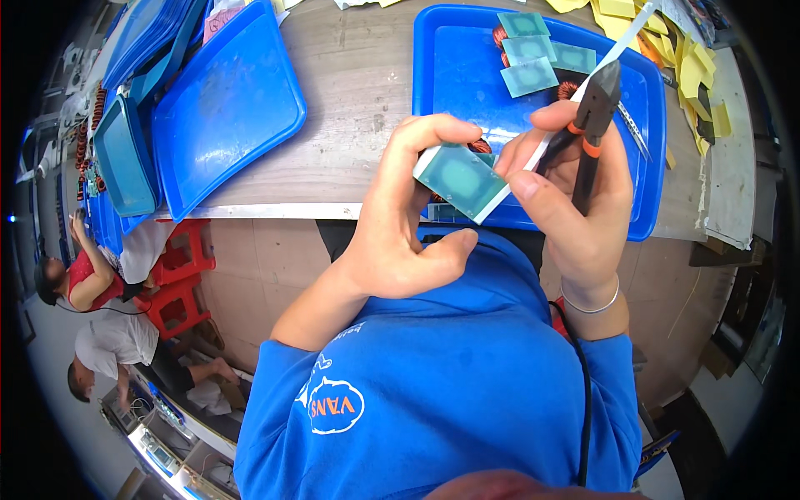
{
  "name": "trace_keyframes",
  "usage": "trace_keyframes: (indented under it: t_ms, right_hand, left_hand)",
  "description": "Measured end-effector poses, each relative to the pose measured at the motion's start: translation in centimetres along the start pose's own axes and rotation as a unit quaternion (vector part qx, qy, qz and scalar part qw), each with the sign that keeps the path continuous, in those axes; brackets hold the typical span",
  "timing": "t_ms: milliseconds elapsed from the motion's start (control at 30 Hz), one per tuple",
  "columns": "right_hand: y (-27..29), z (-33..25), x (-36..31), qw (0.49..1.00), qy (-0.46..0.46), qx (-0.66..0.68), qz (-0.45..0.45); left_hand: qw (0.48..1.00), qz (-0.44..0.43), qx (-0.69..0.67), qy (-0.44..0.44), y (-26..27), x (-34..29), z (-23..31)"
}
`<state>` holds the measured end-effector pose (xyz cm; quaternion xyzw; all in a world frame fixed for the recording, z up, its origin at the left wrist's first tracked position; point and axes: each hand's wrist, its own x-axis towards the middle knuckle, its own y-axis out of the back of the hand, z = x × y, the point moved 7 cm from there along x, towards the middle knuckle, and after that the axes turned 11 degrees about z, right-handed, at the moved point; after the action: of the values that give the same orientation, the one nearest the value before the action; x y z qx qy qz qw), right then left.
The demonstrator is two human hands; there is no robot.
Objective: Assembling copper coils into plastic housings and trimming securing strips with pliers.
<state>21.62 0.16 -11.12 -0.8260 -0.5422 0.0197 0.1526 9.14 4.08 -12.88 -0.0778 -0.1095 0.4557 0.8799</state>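
Note:
My left hand (400, 225) holds a small square teal pad (460, 179) with a copper coil (479, 147) partly hidden behind it. My right hand (575, 200) pinches the pad's right edge with thumb and fingers. It also holds black cutting pliers with orange grips (593, 117) and a long white strip (583, 92) that runs up to the right. Both hands hover over the near edge of a blue tray (450, 75). Three more teal pads (533, 58) and copper coils (500, 37) lie at the tray's far side.
An empty blue tray (225, 108) lies tilted at the left of the wooden bench, with more blue trays (125, 158) stacked beside it. Yellow paper pieces (692, 67) pile up at the right. Red stools (179, 275) stand on the floor; two other people (100, 317) sit lower left.

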Motion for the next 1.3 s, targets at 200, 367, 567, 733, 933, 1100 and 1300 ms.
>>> trace_keyframes:
  t_ms: [200, 367, 567, 733, 933, 1100, 1300]
  right_hand:
    - [0.04, -0.15, -0.05, 1.0, 0.021, 0.002, -0.003]
    - [0.22, -0.34, -0.03, 1.0, 0.019, 0.007, -0.001]
    - [0.12, -0.35, -0.09, 1.0, 0.019, 0.008, 0.0]
    - [0.0, -0.27, -0.18, 1.0, 0.029, -0.003, -0.001]
    - [-0.01, -0.08, -0.2, 0.998, 0.053, -0.041, 0.004]
    - [0.35, 0.14, -0.17, 0.997, 0.057, -0.05, 0.013]
    - [0.56, 0.35, 0.2, 0.988, 0.068, -0.133, 0.03]
  left_hand:
    - [1.0, 0.021, 0.006, 0.007, -0.11, -0.03, -0.13]
    - [0.999, 0.048, 0.007, 0.014, -0.05, 0.06, -0.11]
    - [0.999, 0.047, 0.011, 0.014, -0.08, 0.1, -0.05]
    - [1.0, -0.001, -0.007, -0.013, -0.16, 0.03, 0.02]
    - [0.998, -0.009, -0.008, -0.057, 0.25, 0.06, 0.05]
    - [0.999, -0.006, -0.007, -0.054, 0.03, 0.19, 0.11]
    - [0.996, 0.01, -0.037, -0.08, 0.77, -0.08, 0.56]
